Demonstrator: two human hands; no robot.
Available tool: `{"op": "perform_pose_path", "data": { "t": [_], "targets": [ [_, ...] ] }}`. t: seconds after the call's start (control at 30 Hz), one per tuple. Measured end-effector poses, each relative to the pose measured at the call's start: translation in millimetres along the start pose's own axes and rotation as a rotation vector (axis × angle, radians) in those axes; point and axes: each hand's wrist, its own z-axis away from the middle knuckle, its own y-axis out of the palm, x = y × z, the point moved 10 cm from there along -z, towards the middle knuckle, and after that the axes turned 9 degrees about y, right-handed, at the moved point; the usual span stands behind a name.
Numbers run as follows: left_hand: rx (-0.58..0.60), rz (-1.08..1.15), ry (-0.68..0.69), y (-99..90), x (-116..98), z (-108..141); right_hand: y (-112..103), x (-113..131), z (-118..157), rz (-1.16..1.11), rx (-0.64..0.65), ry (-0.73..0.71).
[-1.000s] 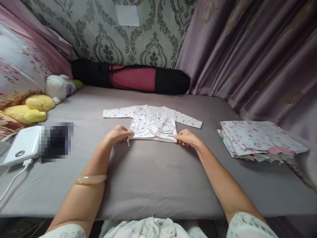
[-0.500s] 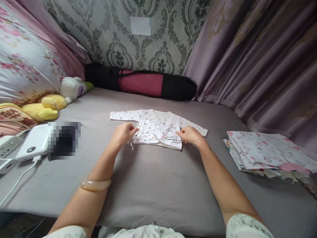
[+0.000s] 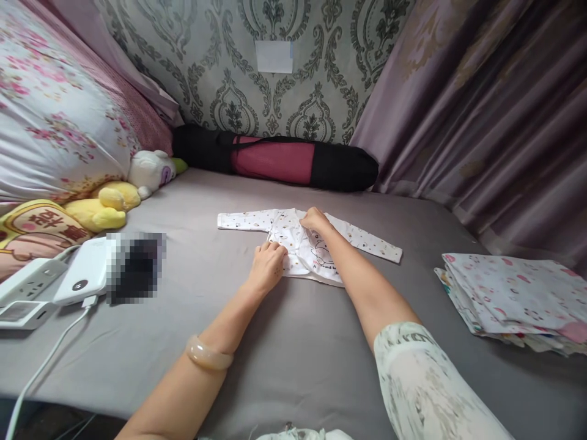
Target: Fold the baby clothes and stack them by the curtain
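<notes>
A small white baby shirt [image 3: 376,244] lies spread on the grey sheet, both long sleeves stretched out sideways. Small prints dot its sleeves and one front panel; the other panel bears a cartoon outline and lettering, partly covered by my right forearm. At the lower left side of the shirt, my left hand [image 3: 268,266] has its fingers curled down onto the cloth. My right hand [image 3: 315,220] reaches across to the neckline, fingers closed on the fabric there. The fingertips of both hands are partly hidden.
Folded printed cloths [image 3: 513,299] are stacked at the right. On the left are a white power bank [image 3: 87,269] with a cable, a power strip [image 3: 27,281] and plush toys [image 3: 110,205]. A black and red long bag [image 3: 275,160] lies along the wall.
My right hand has let go of the lower right hem and moved up to the neckline. My left hand stays at the lower left side, now further over the cloth. The view has shifted slightly.
</notes>
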Motion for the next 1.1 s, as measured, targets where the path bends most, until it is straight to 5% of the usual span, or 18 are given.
{"op": "perform_pose_path", "data": {
  "t": [0.3,0.5,0.8,0.97,1.1],
  "targets": [
    [-0.058,0.044,-0.025,-0.4,9,0,11,11,-6,0.118,0.166,0.026],
    [0.020,0.182,0.016,20.4,21,0,-4,17,2,0.235,-0.046,-0.003],
    [0.202,0.201,-0.044,29.3,34,4,12,14,12,0.220,-0.165,-0.009],
    [0.105,0.130,0.016,21.1,26,-1,4,15,21,0.218,-0.229,-0.028],
    [0.044,0.082,0.064,17.4,13,-3,12,45,34,0.243,-0.295,-0.253]
  ]
}}
